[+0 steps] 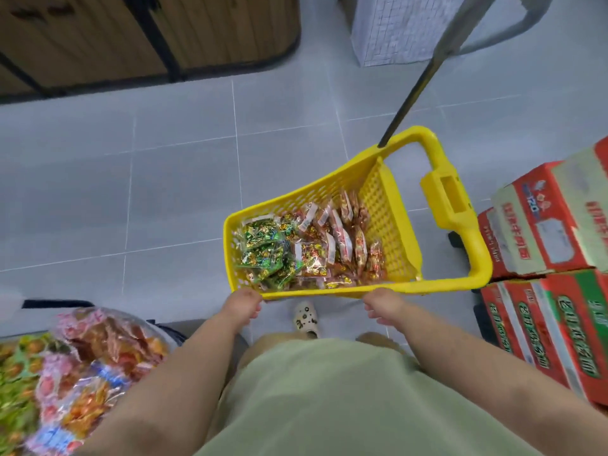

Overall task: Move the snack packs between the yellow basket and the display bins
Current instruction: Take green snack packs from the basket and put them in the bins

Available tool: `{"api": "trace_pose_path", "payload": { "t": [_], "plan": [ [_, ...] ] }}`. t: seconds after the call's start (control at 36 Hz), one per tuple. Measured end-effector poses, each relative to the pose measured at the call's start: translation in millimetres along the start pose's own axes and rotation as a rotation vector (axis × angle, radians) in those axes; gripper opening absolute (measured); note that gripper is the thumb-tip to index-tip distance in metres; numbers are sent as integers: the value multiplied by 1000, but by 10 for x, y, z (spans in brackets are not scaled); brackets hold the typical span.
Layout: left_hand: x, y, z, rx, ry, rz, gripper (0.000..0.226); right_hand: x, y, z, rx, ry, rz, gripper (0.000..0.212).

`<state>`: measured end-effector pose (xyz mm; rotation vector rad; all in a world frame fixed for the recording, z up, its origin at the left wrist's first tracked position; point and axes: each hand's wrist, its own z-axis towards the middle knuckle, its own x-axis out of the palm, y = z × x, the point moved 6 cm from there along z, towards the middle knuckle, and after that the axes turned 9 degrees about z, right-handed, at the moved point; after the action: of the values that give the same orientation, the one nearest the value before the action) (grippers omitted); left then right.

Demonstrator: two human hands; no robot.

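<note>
Yellow basket (385, 225) sits on the grey tiled floor (164, 192), directly ahead of the person. Snack packs (309, 248) lie inside it, green ones to the left and red-orange ones to the right. Left hand (245, 306) and right hand (383, 306) both grip the near rim, fingers (255, 312) curled round it. A heap of bagged snacks (98, 350) is at lower left. Cardboard boxes (543, 232) are stacked just right of the basket.
</note>
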<state>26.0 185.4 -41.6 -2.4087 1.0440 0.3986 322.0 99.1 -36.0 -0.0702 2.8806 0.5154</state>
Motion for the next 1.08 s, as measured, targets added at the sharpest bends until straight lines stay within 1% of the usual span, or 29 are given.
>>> {"api": "trace_pose_path", "payload": {
  "t": [0.06, 0.17, 0.22, 0.28, 0.36, 0.44, 0.47, 0.56, 0.64, 0.67, 0.72, 0.78, 0.81, 0.83, 0.89, 0.92, 0.94, 1.08],
  "plan": [
    [-108, -77, 83, 7, -1, 41, 28, 47, 171, 73, 0, 10, 15, 24],
    [-220, -113, 200, -12, -15, 57, 29, 151, 533, 220, -1, 73, 59, 16],
    [-210, -62, 252, -48, -21, 19, 24, 233, 772, 290, -28, 105, 27, 13],
    [-197, 30, 300, -110, -41, -82, 21, 365, 1028, 362, -70, 142, -52, 9],
    [-260, 194, 393, -234, -133, -219, 20, 593, 1330, 466, -73, 210, -110, 20],
    [-394, 264, 516, -319, -249, -223, 16, 801, 1496, 599, -44, 277, -92, 23],
    [-416, 266, 569, -339, -266, -222, 14, 854, 1530, 665, -43, 277, -106, 23],
    [-429, 224, 803, -341, -254, -192, 30, 1026, 1665, 885, -61, 268, -189, 28],
    [-374, 147, 1063, -294, -224, -194, 17, 1184, 1836, 1153, -102, 229, -256, 35],
    [-353, 139, 1140, -297, -223, -203, 18, 1222, 1888, 1255, -128, 209, -292, 35],
    [-324, 151, 1283, -303, -233, -196, 26, 1293, 1936, 1452, -165, 173, -353, 34],
    [-304, 183, 1382, -306, -255, -155, 33, 1369, 1930, 1614, -148, 160, -346, 29],
    [-291, 203, 1411, -308, -272, -144, 33, 1422, 1918, 1675, -141, 178, -341, 24],
    [-281, 219, 1430, -310, -291, -135, 31, 1473, 1905, 1738, -131, 195, -310, 25],
    [-254, 246, 1455, -314, -317, -118, 28, 1557, 1856, 1844, -78, 227, -221, 50],
    [-243, 255, 1464, -310, -324, -114, 27, 1601, 1837, 1876, -59, 249, -170, 58],
    [-237, 261, 1469, -303, -328, -115, 27, 1634, 1822, 1900, -47, 258, -120, 62],
    [-219, 281, 1479, -298, -326, -139, 20, 1658, 1813, 1936, -75, 231, -24, 59]
  ]
}}
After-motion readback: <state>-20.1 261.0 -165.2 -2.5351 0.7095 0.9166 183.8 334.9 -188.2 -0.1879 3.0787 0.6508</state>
